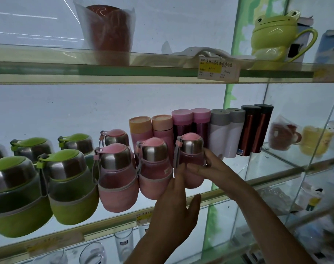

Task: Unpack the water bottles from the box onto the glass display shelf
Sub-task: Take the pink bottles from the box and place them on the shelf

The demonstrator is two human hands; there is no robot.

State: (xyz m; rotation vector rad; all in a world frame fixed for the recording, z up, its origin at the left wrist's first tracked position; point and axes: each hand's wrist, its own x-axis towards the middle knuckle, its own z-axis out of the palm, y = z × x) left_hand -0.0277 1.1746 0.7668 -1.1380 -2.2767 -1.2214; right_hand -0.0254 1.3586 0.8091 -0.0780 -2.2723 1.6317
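Both hands, left hand [173,204] and right hand [210,168], cup the pink sleeved bottle [191,161] on glass shelf [229,189], beside its row. Probably light; steel cap slick, so grip sleeve.

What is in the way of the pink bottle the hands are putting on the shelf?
Nothing visible. Both the left hand and the right hand already touch the pink bottle, which sits at the glass shelf front, right of another pink bottle. Tall flasks stand behind it.
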